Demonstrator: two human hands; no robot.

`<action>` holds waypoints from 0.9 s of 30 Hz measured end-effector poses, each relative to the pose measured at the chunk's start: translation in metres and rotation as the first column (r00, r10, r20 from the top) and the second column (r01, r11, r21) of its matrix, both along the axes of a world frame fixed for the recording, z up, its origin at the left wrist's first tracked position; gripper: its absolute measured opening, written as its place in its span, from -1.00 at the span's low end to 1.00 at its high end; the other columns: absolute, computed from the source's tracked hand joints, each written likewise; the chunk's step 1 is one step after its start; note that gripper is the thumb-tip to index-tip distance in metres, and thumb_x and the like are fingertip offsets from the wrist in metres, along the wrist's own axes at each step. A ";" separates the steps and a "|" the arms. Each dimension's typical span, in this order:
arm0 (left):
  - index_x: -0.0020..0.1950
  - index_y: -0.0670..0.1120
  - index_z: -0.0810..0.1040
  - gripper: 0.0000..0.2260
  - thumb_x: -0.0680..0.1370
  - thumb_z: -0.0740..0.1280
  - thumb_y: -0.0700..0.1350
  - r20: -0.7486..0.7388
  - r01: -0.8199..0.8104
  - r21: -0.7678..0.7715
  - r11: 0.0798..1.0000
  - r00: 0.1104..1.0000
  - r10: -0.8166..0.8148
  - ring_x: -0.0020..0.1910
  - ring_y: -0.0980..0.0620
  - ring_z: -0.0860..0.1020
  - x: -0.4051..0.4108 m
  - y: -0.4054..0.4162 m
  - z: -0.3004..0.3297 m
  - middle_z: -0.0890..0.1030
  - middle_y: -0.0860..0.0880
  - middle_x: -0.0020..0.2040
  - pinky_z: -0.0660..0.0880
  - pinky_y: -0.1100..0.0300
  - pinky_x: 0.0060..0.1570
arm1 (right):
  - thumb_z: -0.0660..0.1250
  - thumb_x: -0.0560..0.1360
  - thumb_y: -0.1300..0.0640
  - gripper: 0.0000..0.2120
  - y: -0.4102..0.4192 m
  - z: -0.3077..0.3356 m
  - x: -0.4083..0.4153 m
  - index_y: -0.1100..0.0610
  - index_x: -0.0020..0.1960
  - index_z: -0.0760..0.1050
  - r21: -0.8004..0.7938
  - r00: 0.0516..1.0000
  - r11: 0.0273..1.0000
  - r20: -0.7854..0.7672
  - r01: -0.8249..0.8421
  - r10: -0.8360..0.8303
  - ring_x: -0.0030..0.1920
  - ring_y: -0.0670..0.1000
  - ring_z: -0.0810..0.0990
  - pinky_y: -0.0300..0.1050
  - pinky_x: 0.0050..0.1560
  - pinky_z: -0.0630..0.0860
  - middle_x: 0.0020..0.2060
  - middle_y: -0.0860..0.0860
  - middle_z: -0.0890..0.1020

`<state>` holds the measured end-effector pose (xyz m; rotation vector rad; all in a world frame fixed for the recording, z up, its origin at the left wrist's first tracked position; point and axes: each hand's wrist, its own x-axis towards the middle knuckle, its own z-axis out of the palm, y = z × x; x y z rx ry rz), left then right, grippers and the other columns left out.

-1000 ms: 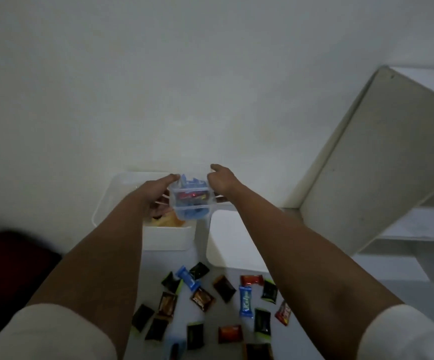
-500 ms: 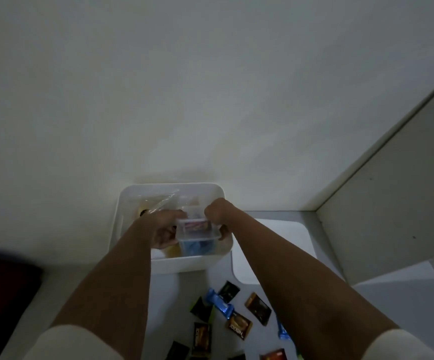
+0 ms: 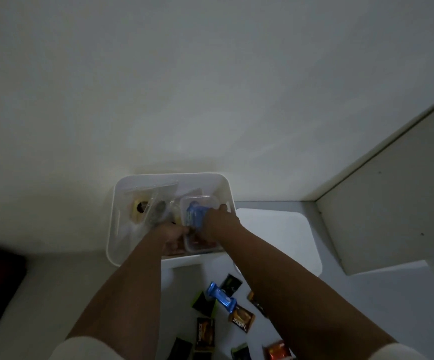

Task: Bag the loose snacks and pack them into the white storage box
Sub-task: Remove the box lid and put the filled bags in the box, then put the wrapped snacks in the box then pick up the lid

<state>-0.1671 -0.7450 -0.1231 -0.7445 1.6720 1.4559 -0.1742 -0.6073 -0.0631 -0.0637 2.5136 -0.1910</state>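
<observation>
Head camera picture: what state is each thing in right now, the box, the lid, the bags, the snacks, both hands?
White storage box: open, partly filled.
Lid: off, flat beside the box.
Clear bag of snacks: inside the box, both hands on it.
Left hand: in the box, touching the bag.
Right hand: on the bag.
Loose snacks: unbagged, scattered.

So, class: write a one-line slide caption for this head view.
Both hands lower a clear snack bag into the white storage box.

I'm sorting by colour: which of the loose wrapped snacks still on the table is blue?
The twisted blue snack wrapper, lying diagonally just below the white storage box. The loose snacks around it are wrapped in black, brown or orange-red.
</observation>
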 end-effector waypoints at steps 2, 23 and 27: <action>0.04 -0.28 0.64 -0.77 0.54 0.46 -0.12 -0.080 0.033 -0.059 0.998 0.996 -0.038 -0.04 -0.21 0.68 -0.002 0.000 -0.012 0.70 -0.28 0.00 0.63 -0.11 0.10 | 0.40 0.48 -0.02 -0.43 0.000 -0.009 -0.001 -0.08 0.43 0.28 0.036 0.998 0.999 -0.056 0.021 -0.019 0.20 0.22 0.56 0.15 0.07 0.55 0.21 0.15 0.54; 0.07 -0.08 0.64 -0.68 0.60 0.26 0.13 -0.637 -0.306 -0.661 0.685 0.711 -0.297 -0.03 -0.11 0.62 0.060 0.091 0.081 0.68 -0.08 -0.04 0.45 0.09 -0.03 | 0.29 0.56 -0.08 -0.65 0.145 0.028 0.070 0.06 0.26 0.58 -0.442 0.834 0.869 -0.375 0.222 -0.404 0.15 0.08 0.62 -0.05 0.13 0.54 0.16 0.02 0.66; -0.02 -0.06 0.63 -0.81 0.58 0.30 0.03 -0.773 -0.371 -0.552 0.746 0.563 -0.292 -0.16 0.01 0.55 0.112 0.136 0.083 0.66 -0.02 -0.14 0.44 0.16 -0.11 | 0.30 0.56 -0.10 -0.66 0.207 0.011 0.114 0.04 0.25 0.57 -0.515 0.807 0.816 -0.346 0.262 -0.478 0.13 0.05 0.62 -0.09 0.11 0.51 0.12 0.00 0.67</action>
